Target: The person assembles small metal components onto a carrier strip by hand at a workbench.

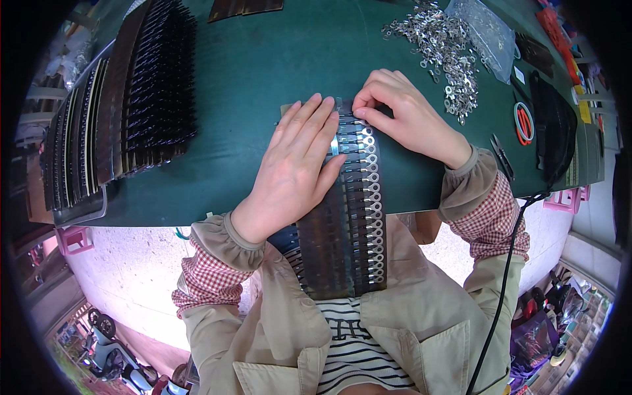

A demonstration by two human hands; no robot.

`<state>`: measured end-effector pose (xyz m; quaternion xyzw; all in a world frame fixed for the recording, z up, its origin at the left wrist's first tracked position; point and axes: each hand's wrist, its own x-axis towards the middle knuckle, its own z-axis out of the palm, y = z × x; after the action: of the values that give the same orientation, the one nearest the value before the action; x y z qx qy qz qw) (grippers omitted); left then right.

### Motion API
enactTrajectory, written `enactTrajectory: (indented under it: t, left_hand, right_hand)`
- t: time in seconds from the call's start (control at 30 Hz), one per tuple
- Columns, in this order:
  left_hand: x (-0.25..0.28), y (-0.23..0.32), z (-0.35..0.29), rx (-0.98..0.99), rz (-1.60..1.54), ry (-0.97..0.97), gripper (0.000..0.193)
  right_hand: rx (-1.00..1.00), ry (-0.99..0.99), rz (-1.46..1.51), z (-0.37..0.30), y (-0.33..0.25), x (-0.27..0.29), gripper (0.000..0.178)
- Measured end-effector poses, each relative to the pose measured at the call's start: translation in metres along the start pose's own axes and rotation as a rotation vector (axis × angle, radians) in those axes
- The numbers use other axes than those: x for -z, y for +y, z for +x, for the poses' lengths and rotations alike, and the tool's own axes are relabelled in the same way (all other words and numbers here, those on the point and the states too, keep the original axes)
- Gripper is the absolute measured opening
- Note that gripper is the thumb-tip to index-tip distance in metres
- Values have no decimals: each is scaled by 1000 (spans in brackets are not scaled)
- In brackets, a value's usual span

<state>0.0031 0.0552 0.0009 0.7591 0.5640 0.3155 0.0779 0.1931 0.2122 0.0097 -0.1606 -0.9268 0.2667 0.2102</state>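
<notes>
A long dark brown board (322, 247) lies over the table's near edge and reaches toward my body. Ring terminals (375, 197) stand in a close row along its right side, each on the end of a dark lead. My left hand (289, 164) rests flat across the board's upper part, fingers stretched out and thumb spread toward the row. At the row's far end, my right hand (401, 108) pinches thumb and forefinger together at the topmost ring terminal, which the fingertips mostly cover. A clear shiny strip (334, 145) shows beside my left fingers.
Loose ring terminals (454, 66) lie heaped at the far right beside a clear plastic bag (487, 36). Stacked boards with dark leads (158, 85) fill the left of the green table (263, 59). At right are small pliers (502, 157), a black pouch (553, 125) and a black cable (503, 283).
</notes>
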Motion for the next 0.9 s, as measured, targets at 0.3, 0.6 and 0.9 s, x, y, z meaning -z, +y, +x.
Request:
enactTrajectory:
  t: [0.3, 0.6, 0.9]
  left_hand:
    - [4, -1, 5, -8, 19, -34, 55]
    - [4, 5, 12, -43, 201, -105, 55]
    - [3, 10, 15, -41, 306, -133, 53]
  right_hand:
    - [85, 171, -66, -26, 3, -2, 18]
    - [144, 169, -141, -40, -6, -2, 39]
    - [152, 157, -188, -40, -9, -4, 40]
